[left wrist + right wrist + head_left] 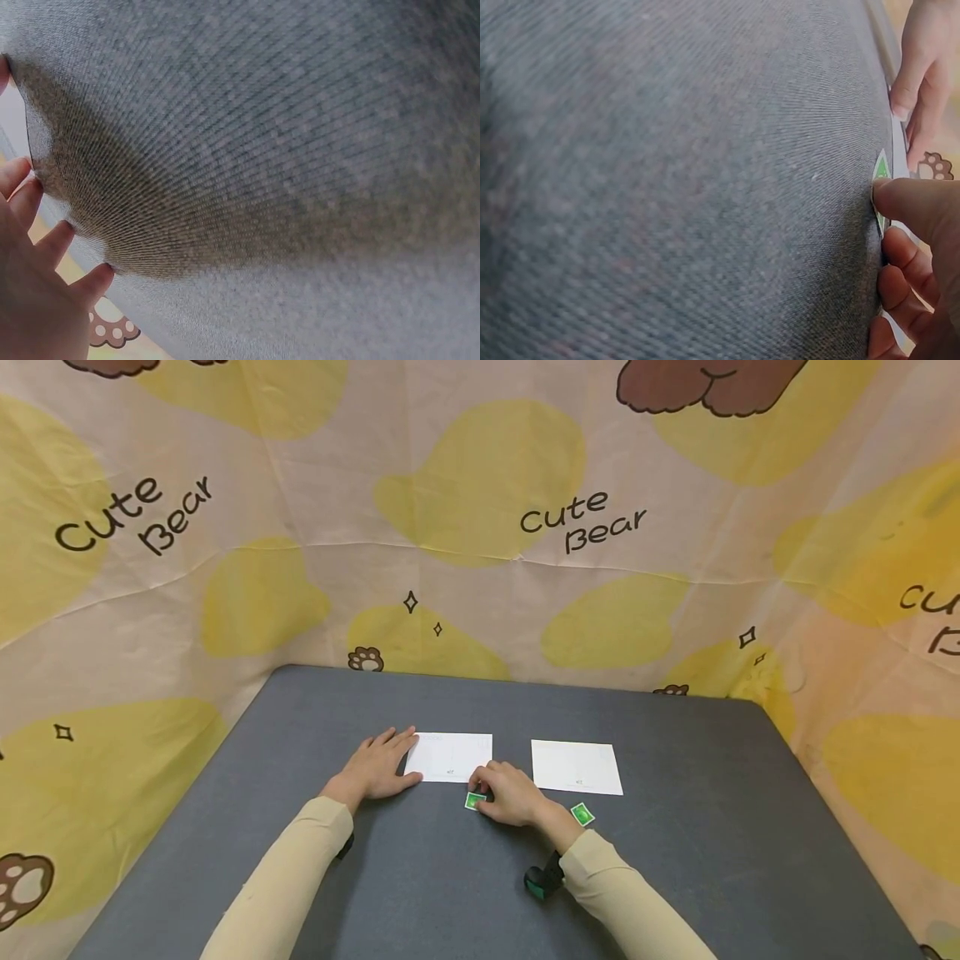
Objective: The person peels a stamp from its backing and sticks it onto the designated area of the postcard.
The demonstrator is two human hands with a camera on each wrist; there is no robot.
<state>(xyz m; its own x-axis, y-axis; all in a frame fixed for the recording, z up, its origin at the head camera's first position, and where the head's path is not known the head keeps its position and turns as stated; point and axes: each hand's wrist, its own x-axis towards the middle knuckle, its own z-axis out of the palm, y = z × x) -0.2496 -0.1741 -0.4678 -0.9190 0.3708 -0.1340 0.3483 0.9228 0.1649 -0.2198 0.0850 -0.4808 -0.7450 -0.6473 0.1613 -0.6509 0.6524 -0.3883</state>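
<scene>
Pinching green stamp [471, 801], right hand [513, 793] may crease it by oversqueezing; left hand [379, 767], spread, may skew left-side white card [453, 756] by sliding.

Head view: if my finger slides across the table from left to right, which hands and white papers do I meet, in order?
Left hand → left white paper → right hand → right white paper.

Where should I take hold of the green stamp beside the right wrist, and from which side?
I'd pinch the green stamp by opposite edges, from above and its right: it appears to lie flat on the gray table, and the right wrist crowds its left.
</scene>
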